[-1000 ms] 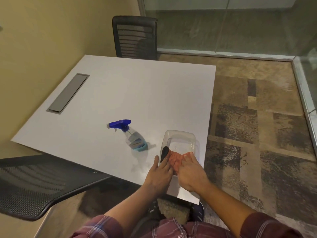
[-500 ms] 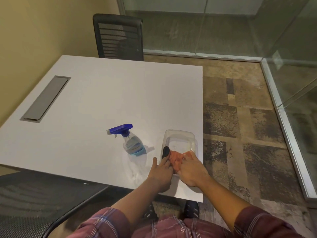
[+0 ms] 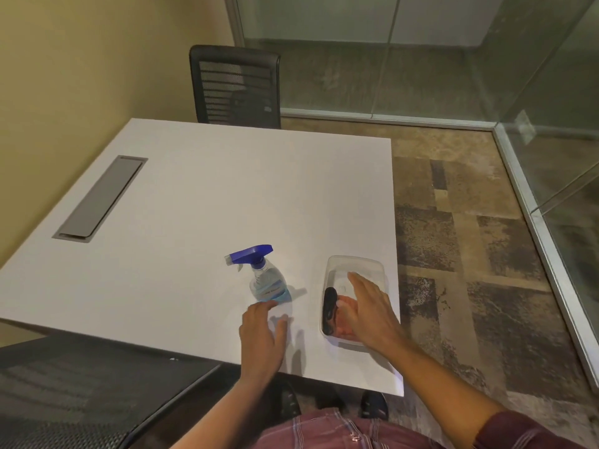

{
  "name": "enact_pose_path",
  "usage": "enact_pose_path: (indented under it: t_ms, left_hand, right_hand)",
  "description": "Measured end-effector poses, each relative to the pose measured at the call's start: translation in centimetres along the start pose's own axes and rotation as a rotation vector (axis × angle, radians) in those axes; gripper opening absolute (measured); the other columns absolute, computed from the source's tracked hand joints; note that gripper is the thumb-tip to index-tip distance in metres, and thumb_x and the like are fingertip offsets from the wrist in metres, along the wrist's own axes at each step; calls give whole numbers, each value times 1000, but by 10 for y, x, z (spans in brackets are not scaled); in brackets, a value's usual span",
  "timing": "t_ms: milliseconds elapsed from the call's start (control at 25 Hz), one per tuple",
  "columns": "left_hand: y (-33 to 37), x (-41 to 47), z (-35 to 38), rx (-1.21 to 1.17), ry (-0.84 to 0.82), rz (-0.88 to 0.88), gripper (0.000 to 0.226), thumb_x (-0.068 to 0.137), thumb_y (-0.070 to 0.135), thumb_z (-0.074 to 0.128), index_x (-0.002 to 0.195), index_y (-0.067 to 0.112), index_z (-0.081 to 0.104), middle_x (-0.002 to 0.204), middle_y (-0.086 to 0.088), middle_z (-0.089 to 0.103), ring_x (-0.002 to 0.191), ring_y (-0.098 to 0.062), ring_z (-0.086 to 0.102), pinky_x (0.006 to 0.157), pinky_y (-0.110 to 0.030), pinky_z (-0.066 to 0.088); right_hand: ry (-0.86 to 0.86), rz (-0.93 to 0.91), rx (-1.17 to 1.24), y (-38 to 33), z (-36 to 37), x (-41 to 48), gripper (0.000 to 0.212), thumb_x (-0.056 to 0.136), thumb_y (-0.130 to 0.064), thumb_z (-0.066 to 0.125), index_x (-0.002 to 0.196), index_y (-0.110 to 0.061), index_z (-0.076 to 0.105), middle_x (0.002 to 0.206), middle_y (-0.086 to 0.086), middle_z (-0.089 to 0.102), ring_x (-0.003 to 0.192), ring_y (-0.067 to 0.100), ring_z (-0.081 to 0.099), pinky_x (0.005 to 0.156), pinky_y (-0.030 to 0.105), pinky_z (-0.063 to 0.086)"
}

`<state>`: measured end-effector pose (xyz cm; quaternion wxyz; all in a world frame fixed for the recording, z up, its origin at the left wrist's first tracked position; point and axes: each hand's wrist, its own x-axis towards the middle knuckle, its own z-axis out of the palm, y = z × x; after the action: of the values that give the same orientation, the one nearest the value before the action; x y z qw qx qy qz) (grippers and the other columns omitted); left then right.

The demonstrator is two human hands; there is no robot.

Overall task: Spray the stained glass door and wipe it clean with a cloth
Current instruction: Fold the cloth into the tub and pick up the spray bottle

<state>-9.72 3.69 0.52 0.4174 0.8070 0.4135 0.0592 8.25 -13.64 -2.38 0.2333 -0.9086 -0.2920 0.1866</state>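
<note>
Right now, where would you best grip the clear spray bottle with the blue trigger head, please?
Probably its narrow neck, from the near side: the clear spray bottle stands upright, nozzle pointing left, and the left hand is beside its base.

White square table [image 3: 227, 189], matte top. Grey flap [image 3: 100, 197] set flush into the top near the left edge, long side running front to back. Bottle [image 3: 264, 280] stands upright near the front edge, blue trigger head with its nozzle pointing left; clear tub [image 3: 356, 259] sits to the bottle's right, apart from it, close to the front right corner.
</note>
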Motion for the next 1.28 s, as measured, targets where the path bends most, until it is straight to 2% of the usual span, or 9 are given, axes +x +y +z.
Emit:
enact_pose_path:
  t_ms: [160, 360, 480, 600, 680, 800, 1080, 1160, 1280]
  left_hand:
    - [-7, 25, -20, -81, 156, -70, 57, 104, 24, 73, 153, 10, 48, 160, -14, 50, 149, -34, 48, 126, -54, 42]
    - [-11, 61, -36, -169, 2, -41, 67, 107, 29, 69, 166, 15, 39, 172, -10, 44, 158, -29, 45, 129, -46, 39]
    - [-15, 72, -39, -137, -40, -9, 51, 110, 22, 66, 158, 12, 53, 163, -10, 57, 151, -30, 56, 123, -33, 40]
    - [-18, 73, -37, -156, -29, -15, 44, 111, 20, 63, 154, 12, 58, 157, -10, 64, 144, -29, 61, 123, -40, 45]
    - [-18, 73, -37, -172, -24, -18, 42, 112, 21, 62, 153, 13, 58, 157, -10, 64, 143, -29, 62, 124, -42, 46]
    - [-16, 73, -37, -152, -38, 0, 42, 113, 22, 60, 154, 15, 58, 158, -9, 63, 145, -30, 61, 126, -48, 46]
    - [13, 73, -38, -116, 18, 202, 62, 108, 33, 66, 165, 19, 42, 169, -3, 48, 154, -20, 49, 129, -44, 43]
    - [22, 70, -32, -71, 28, 237, 70, 106, 32, 70, 166, 17, 38, 173, -6, 43, 158, -24, 43, 131, -47, 40]
    - [32, 61, -12, 93, -102, 347, 72, 106, 40, 68, 168, 19, 36, 178, -6, 36, 165, -26, 36, 134, -48, 34]
  right_hand:
    - [-63, -62, 72, -56, 7, 28, 70, 105, -60, 54, 165, -37, 26, 175, -8, 32, 160, 20, 34, 124, 34, 22]
    - [-159, -159, 232, -133, 9, 58, 70, 105, -44, 66, 165, -31, 32, 172, -6, 39, 153, 16, 42, 126, 37, 33]
    - [-148, -182, 359, -158, 11, 65, 54, 104, -32, 70, 153, -24, 51, 151, -2, 61, 127, 12, 58, 109, 29, 46]
    - [-135, -131, 363, -166, 15, 64, 37, 106, -28, 69, 140, -18, 62, 127, -2, 69, 110, 12, 61, 86, 7, 41]
    - [-125, -104, 369, -167, 17, 63, 31, 106, -26, 68, 136, -17, 64, 119, -6, 67, 105, 11, 61, 79, 3, 40]
    - [-124, -99, 380, -167, 13, 63, 29, 106, -23, 67, 134, -15, 65, 119, -4, 68, 107, 14, 63, 83, 9, 42]
    - [40, -89, 494, -157, -42, 60, 20, 106, -25, 68, 125, -20, 66, 123, -3, 71, 114, 18, 68, 100, 35, 57]
    - [157, -75, 540, -145, -66, 59, 12, 105, -22, 70, 116, -24, 65, 118, -1, 73, 110, 16, 70, 94, 26, 57]
    - [302, -41, 611, -122, -103, 51, 16, 104, -19, 71, 109, -31, 62, 111, -5, 71, 97, -6, 71, 77, 1, 49]
